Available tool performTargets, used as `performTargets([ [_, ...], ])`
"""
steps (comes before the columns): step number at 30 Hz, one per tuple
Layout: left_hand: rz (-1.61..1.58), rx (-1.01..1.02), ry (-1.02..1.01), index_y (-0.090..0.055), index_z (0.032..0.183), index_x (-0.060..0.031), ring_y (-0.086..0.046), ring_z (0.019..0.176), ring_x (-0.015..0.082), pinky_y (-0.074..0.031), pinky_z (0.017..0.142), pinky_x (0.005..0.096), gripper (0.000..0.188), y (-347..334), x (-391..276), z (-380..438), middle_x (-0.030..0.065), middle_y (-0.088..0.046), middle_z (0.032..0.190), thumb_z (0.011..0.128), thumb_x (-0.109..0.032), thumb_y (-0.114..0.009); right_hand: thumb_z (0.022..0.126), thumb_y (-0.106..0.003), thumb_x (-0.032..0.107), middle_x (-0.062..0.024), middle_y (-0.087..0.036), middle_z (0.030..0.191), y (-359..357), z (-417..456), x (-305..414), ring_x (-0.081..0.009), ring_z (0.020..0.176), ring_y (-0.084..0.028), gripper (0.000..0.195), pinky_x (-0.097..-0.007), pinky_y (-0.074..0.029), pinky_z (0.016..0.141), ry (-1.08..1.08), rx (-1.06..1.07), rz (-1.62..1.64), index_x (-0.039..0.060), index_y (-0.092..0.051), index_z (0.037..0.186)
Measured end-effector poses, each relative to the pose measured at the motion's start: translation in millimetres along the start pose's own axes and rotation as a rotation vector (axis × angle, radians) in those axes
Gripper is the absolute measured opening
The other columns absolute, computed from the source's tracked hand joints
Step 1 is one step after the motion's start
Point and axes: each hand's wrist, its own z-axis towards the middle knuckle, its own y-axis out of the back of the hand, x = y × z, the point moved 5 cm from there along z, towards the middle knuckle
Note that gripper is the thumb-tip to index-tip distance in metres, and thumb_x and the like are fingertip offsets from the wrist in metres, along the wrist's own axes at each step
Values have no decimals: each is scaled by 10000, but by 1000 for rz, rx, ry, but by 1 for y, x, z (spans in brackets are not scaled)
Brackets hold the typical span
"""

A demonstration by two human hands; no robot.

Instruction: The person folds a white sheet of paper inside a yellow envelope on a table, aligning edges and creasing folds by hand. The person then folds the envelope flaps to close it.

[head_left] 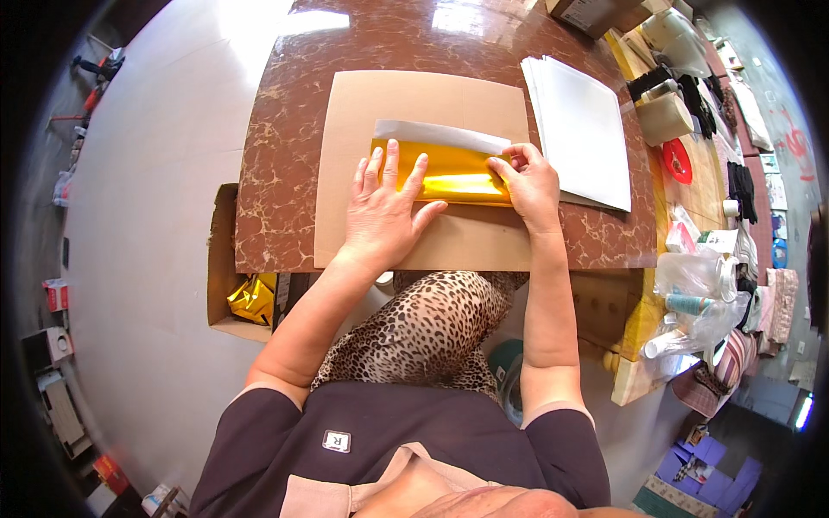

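Note:
A sheet of shiny gold foil paper (453, 169), folded over with a white strip showing along its far edge, lies on a flat piece of brown cardboard (427, 97). My left hand (390, 204) rests on the left part of the foil, palm down with the fingers spread. At the foil's right end, my right hand (530, 184) pinches the edge between thumb and fingers. A stack of white paper sheets (579, 133) lies just right of the cardboard, partly over its edge.
The marbled brown table (285, 142) carries the cardboard. Below its left side stands an open cardboard box (223, 259) with crumpled gold foil (252, 299). To the right, a wooden bench (703, 201) holds a red dish (677, 160), plastic bags and cups. A carton (586, 16) sits at the far right corner.

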Motion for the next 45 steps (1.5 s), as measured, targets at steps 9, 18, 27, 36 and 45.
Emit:
performTargets([
  [9,17,30,-11,-428,1618,-194,-258,1549,445,-153,1289,532,725,1,-1,1,260,-265,1692,1043,-633,-471,897,-795,132,-80,-735,900,9,-1,-12,-181,780,-694,204,-322,-570,755,72,-22,161,37,-723,1063],
  [18,13,6,-19,-454,1602,-188,-278,1543,432,-153,1287,528,700,1,0,0,263,-299,1678,1049,-616,-472,889,-797,120,-84,-741,913,11,-2,-11,-163,804,-701,203,-307,-576,765,58,5,137,18,-737,1054],
  [27,-36,-23,-8,-468,1594,-199,-306,1532,409,-191,1280,527,566,3,3,0,237,-350,1660,1097,-469,-462,880,-801,100,-61,-735,912,13,1,-12,-132,806,-678,207,-282,-571,771,42,52,172,17,-752,1064],
  [36,14,13,-25,-453,1603,-215,-277,1553,387,-180,1288,514,541,4,3,-1,212,-317,1686,1106,-430,-442,882,-784,89,-78,-698,929,11,1,-13,-167,804,-683,166,-302,-571,774,84,59,129,47,-766,1042],
  [45,7,-27,-6,-507,1570,-249,-317,1543,366,-187,1287,495,543,0,4,-1,199,-349,1677,1074,-469,-481,973,-688,201,-87,-712,1002,30,-21,31,-298,942,-696,159,-398,-539,892,371,-160,-352,100,-776,1059],
])
